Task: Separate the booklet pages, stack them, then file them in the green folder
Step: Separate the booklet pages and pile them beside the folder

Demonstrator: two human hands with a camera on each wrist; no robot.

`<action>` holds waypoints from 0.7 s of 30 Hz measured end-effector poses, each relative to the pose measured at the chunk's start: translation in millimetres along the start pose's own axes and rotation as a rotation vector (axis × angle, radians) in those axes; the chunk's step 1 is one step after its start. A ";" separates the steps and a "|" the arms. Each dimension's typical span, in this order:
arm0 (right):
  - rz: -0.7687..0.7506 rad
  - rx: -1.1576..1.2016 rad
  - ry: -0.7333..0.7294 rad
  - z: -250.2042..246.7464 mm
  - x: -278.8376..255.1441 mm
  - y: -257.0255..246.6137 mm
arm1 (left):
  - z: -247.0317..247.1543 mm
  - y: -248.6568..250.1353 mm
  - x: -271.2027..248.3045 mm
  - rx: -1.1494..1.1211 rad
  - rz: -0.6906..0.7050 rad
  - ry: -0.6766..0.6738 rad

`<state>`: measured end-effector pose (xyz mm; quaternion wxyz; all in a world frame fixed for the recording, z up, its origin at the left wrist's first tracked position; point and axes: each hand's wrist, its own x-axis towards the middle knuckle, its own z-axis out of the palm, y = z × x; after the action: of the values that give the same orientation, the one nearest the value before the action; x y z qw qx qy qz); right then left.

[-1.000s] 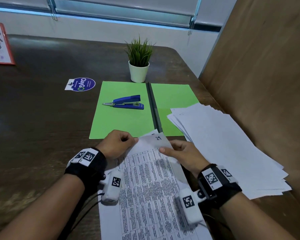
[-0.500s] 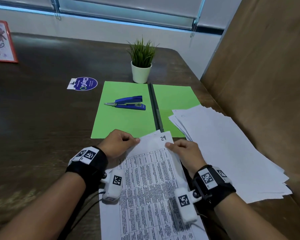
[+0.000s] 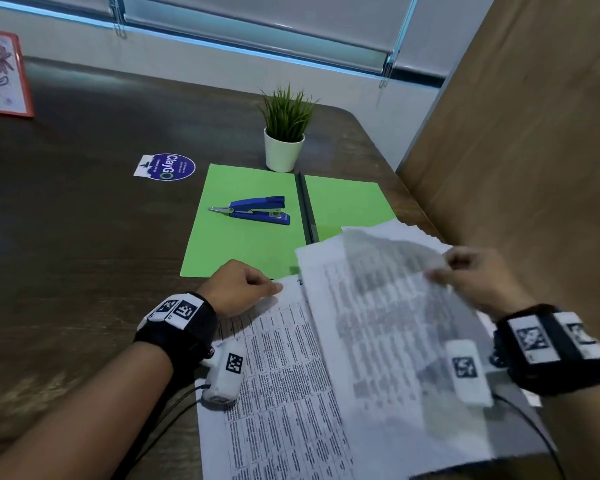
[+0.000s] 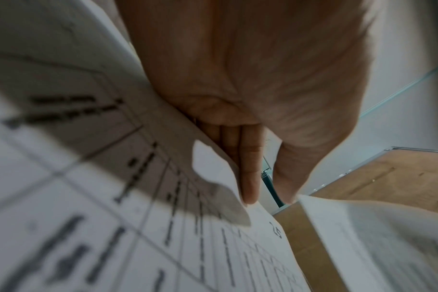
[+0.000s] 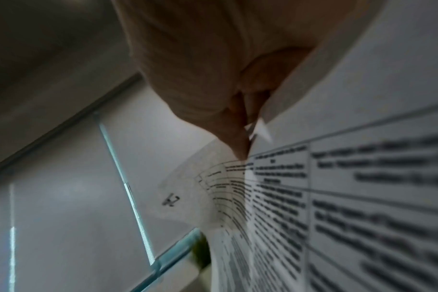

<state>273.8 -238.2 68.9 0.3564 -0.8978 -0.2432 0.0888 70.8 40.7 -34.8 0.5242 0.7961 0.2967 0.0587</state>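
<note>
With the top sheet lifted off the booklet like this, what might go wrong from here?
1. The right hand pinches the lifted sheet only at one corner; a hard pull might tear it, and the booklet corner under the left hand already looks ragged.
2. The stapler lies on the green folder, so it must move before filing.
3. The loose pile by the folder may fan out when the sheet lands.

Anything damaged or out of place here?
Yes: the blue stapler lies on the open green folder, where pages must go. The printed booklet has a torn top corner beside the left hand.
</note>
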 end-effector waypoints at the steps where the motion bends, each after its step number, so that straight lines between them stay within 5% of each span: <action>1: -0.025 -0.042 0.085 -26.0 9.0 -6.3 | 0.0 0.6 -0.5 -0.003 0.002 -0.006; 5: -0.172 -0.318 0.451 -115.9 44.1 -46.8 | -0.7 -2.0 3.3 0.042 0.032 0.004; 7: -0.282 -0.505 0.499 -136.8 50.4 -71.7 | -0.6 -4.7 4.6 0.037 0.045 0.000; 13: -0.344 -0.939 0.358 -78.0 27.3 -126.8 | -0.3 -8.5 7.2 0.088 0.081 -0.034; 21: -0.305 -1.052 -0.060 68.5 37.7 -42.8 | 0.1 -6.1 4.8 0.084 0.074 -0.053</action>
<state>267.6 -151.6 48.6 -0.1388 -0.9064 -0.3925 -0.0719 72.3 44.9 -41.2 0.4956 0.8290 0.2552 0.0448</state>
